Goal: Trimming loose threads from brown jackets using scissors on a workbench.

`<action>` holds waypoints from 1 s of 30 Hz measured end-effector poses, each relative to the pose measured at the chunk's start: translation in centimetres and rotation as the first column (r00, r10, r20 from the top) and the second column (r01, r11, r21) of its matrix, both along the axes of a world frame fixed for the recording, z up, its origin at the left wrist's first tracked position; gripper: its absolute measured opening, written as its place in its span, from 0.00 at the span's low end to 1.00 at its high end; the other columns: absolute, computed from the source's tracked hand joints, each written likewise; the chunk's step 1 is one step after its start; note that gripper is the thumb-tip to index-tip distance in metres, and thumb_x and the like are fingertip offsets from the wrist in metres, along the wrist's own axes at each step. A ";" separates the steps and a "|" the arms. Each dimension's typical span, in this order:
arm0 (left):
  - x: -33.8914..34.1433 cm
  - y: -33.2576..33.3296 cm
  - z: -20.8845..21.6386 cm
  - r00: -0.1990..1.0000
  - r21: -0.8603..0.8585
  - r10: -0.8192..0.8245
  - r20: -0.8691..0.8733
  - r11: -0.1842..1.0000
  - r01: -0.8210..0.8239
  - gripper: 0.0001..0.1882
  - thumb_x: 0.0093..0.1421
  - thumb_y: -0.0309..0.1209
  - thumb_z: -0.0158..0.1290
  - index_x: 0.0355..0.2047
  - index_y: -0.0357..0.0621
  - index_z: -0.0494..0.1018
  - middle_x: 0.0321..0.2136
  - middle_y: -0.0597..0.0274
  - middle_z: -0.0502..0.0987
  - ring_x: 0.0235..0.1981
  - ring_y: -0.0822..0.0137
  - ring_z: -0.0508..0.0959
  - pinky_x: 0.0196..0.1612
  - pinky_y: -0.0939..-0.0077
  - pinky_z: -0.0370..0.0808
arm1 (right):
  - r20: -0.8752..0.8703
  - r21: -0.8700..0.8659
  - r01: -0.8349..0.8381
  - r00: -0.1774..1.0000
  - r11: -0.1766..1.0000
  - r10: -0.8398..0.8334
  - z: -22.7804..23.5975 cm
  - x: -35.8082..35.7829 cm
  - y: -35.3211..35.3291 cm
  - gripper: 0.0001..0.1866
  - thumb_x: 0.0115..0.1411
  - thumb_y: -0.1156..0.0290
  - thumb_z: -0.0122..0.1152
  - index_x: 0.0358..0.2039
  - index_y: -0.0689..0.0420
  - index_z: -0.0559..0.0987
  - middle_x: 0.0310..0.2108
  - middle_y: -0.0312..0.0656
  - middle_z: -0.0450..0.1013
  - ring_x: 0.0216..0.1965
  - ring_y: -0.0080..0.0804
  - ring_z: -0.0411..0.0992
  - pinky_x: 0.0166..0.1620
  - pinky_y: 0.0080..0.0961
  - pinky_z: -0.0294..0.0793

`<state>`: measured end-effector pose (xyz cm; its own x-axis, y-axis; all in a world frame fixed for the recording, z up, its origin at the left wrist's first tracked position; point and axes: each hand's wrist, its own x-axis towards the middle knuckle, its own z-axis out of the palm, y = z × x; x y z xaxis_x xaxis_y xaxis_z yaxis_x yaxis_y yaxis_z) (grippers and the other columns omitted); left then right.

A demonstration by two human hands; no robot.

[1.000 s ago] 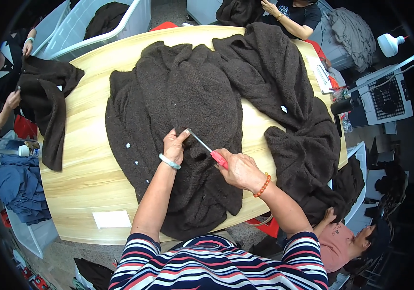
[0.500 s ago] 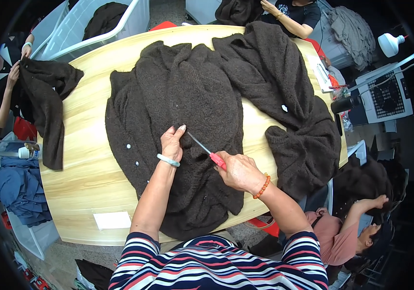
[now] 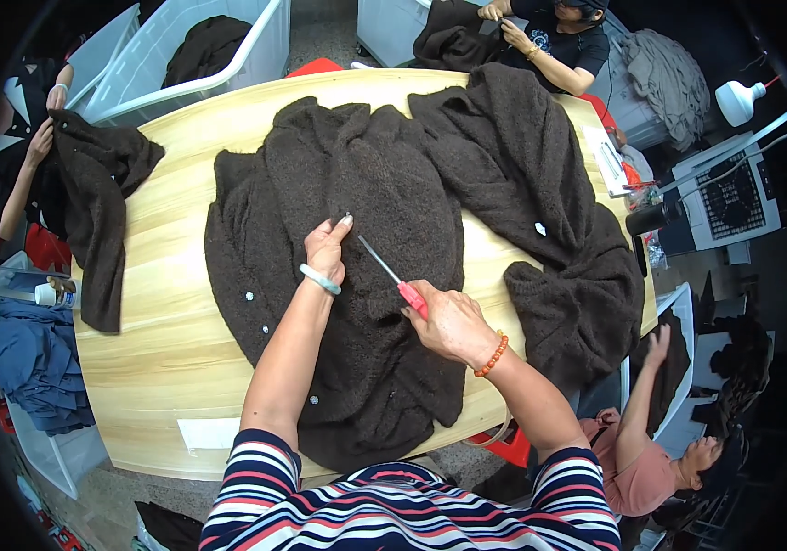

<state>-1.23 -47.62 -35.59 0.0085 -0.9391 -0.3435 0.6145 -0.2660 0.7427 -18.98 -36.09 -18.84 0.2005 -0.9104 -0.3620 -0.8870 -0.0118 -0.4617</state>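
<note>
A dark brown knit cardigan (image 3: 393, 184) lies spread over the table in front of me, small shiny buttons showing on its left part. My left hand (image 3: 325, 250), with a pale bangle at the wrist, pinches a bit of the knit between thumb and fingers near the garment's middle. In my right hand (image 3: 453, 321), which wears an orange bead bracelet, are scissors (image 3: 411, 297) with red handles and slim metal blades. Their tip points up and left, just short of my left fingertips and apart from them. The finger loops are mostly hidden by my fingers.
More brown knitwear (image 3: 540, 138) is heaped on the right of the light wooden table (image 3: 154, 367). A white paper (image 3: 209, 434) lies near the front left edge. Co-workers handle garments at left, far right and right. Bins (image 3: 255, 55) and a lamp (image 3: 738, 101) surround the table.
The scene has shifted slightly down in view. My left fingers and the scissors' tip have drawn a little apart. The co-worker at right has raised an arm.
</note>
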 end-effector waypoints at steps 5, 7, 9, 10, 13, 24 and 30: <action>0.5 1.1 -1.6 0.998 -0.018 0.023 0.061 1.000 -0.022 0.06 0.58 0.20 0.57 0.37 0.38 0.77 0.36 0.67 0.79 0.37 0.76 0.75 0.45 0.82 0.69 | -0.022 -0.009 0.006 1.000 1.000 -0.006 -0.4 1.0 -1.6 0.16 0.62 0.62 0.54 0.47 0.57 0.73 0.29 0.58 0.76 0.36 0.59 0.76 0.43 0.50 0.74; 0.6 1.2 -1.9 0.997 -0.053 0.038 0.072 0.998 -0.034 0.07 0.59 0.20 0.57 0.39 0.37 0.77 0.37 0.67 0.79 0.37 0.76 0.76 0.45 0.83 0.69 | -0.025 -0.019 -0.029 0.999 0.999 0.029 -0.6 1.3 -2.0 0.15 0.62 0.62 0.54 0.43 0.60 0.74 0.31 0.59 0.77 0.37 0.58 0.76 0.43 0.49 0.75; 0.3 1.4 -1.5 0.999 -0.056 0.049 0.023 0.997 -0.048 0.08 0.59 0.20 0.56 0.40 0.37 0.77 0.37 0.66 0.79 0.37 0.76 0.76 0.45 0.82 0.70 | -0.023 -0.002 -0.038 0.999 0.999 0.037 -0.7 1.1 -2.2 0.15 0.62 0.62 0.54 0.43 0.60 0.74 0.31 0.59 0.77 0.38 0.58 0.76 0.44 0.48 0.75; 0.2 1.4 -1.3 0.998 -0.055 0.051 0.024 0.997 -0.050 0.08 0.59 0.20 0.56 0.40 0.37 0.77 0.37 0.66 0.79 0.37 0.76 0.76 0.45 0.82 0.70 | -0.022 0.013 -0.045 0.999 0.999 0.045 -0.7 1.1 -2.3 0.15 0.62 0.62 0.54 0.42 0.60 0.74 0.31 0.59 0.77 0.38 0.58 0.76 0.44 0.48 0.75; -0.1 1.6 -1.0 0.998 -0.080 0.059 0.016 0.995 -0.058 0.09 0.59 0.19 0.55 0.41 0.36 0.76 0.38 0.65 0.79 0.38 0.76 0.76 0.46 0.81 0.70 | -0.024 -0.007 0.016 1.000 1.000 -0.016 -0.4 0.8 -2.6 0.15 0.62 0.62 0.54 0.42 0.60 0.74 0.32 0.59 0.77 0.39 0.58 0.76 0.45 0.48 0.74; 0.9 2.5 -1.8 0.997 0.036 0.058 -0.043 0.998 -0.056 0.12 0.59 0.21 0.57 0.44 0.34 0.74 0.39 0.63 0.79 0.40 0.70 0.77 0.48 0.76 0.73 | -0.030 0.095 -0.051 0.998 0.994 0.054 1.4 0.9 -0.8 0.16 0.62 0.61 0.54 0.45 0.58 0.74 0.32 0.58 0.77 0.39 0.57 0.76 0.46 0.48 0.74; 0.6 4.9 -2.0 0.999 0.012 0.034 0.029 0.999 -0.035 0.07 0.60 0.24 0.58 0.39 0.40 0.76 0.34 0.64 0.78 0.33 0.74 0.77 0.39 0.79 0.75 | 0.044 0.148 -0.110 0.994 0.983 0.105 1.6 0.6 1.4 0.19 0.60 0.62 0.58 0.50 0.54 0.73 0.32 0.57 0.76 0.38 0.59 0.74 0.42 0.46 0.72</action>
